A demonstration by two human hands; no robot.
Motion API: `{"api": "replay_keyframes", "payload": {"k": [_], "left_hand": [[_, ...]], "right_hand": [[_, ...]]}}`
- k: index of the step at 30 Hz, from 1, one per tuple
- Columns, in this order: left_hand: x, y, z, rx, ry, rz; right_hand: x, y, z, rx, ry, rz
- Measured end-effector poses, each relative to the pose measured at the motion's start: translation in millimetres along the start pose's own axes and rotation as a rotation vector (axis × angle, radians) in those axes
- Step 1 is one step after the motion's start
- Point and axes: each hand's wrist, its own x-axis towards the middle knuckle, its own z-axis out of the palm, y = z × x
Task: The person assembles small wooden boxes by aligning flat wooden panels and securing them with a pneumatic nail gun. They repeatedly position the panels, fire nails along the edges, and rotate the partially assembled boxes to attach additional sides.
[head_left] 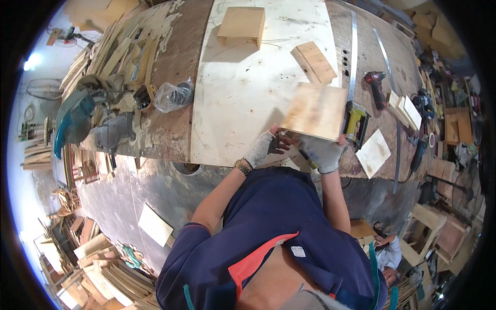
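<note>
A square light-wood piece (314, 109) is tilted up over the near right part of the pale plywood sheet (232, 119). My right hand (324, 153), in a grey glove, grips its near edge with a fingertip at the right corner. Beside its near left corner, my gloved left hand (264, 149) has its fingers apart, one fingertip at or close to the corner. Whether the piece is a lone panel or a box cannot be made out. Below the hands, a tool with a yellow-green part (312, 163) is partly hidden.
Farther off sit a wooden box (242, 25) and a wooden block (314, 62). To the right are a yellow-green nail gun (355, 124), a red-black cordless drill (376, 89), a metal ruler (354, 57) and a loose panel (373, 153). A mitre saw (77, 121) stands left.
</note>
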Motion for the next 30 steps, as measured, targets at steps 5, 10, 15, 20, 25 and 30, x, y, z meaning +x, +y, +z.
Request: {"api": "replay_keyframes", "payload": {"k": [5, 10, 15, 20, 25, 30], "left_hand": [[-21.5, 30.4, -4.2, -0.610, -0.089, 0.231], [-3.7, -10.7, -70.3, -0.694, 0.292, 0.174], [7.0, -18.5, -68.9, -0.621, 0.299, 0.136], [8.5, 22.1, -90.1, -0.539, 0.477, 0.371], [24.5, 3.7, -90.1, -0.164, 0.466, 0.347], [48.0, -11.1, -163.1, -0.545, 0.591, 0.398]], "right_hand": [[31.0, 36.3, 7.1, -0.404, 0.051, 0.474], [49.6, 13.5, 0.1, -1.306, -0.093, 0.847], [95.4, -44.4, -10.3, -1.791, 0.318, 0.304], [146.4, -104.2, -52.6, -2.267, 0.668, -0.081], [197.9, -120.6, -83.1, -2.429, 0.566, 0.258], [197.4, -113.8, -99.1, -2.500, 0.719, 0.092]]}}
